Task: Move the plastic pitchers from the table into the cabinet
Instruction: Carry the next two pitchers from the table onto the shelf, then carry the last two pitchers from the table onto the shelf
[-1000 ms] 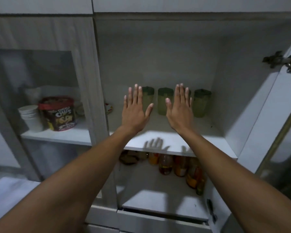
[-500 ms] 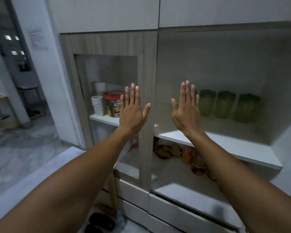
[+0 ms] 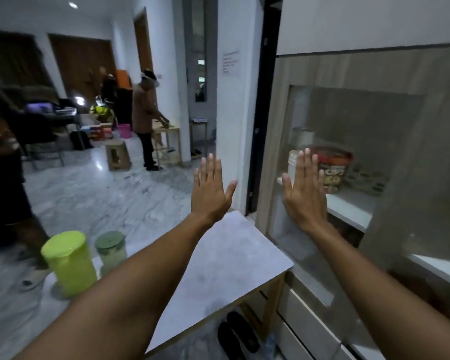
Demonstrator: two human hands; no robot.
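A lime-green plastic pitcher (image 3: 69,265) stands upright at the left end of the grey table (image 3: 226,271). Just right of it stands a smaller pale pitcher with a dark green lid (image 3: 111,252). My left hand (image 3: 212,192) is held up flat, fingers apart, over the table's far end and holds nothing. My right hand (image 3: 305,192) is raised the same way in front of the cabinet's glass door (image 3: 348,178), also empty. Both hands are well to the right of the pitchers. The open cabinet shelf with the other pitchers is out of view.
Behind the glass sit a stack of white cups (image 3: 294,162) and a cereal tub (image 3: 334,168). Dark sandals (image 3: 238,336) lie under the table. A person (image 3: 146,126) works at a far table; another person's leg (image 3: 8,178) stands at the left, close to the pitchers.
My view has swung left, from the open cabinet shelf with green pitchers to the table and the room. Both hands stay raised, flat and empty.
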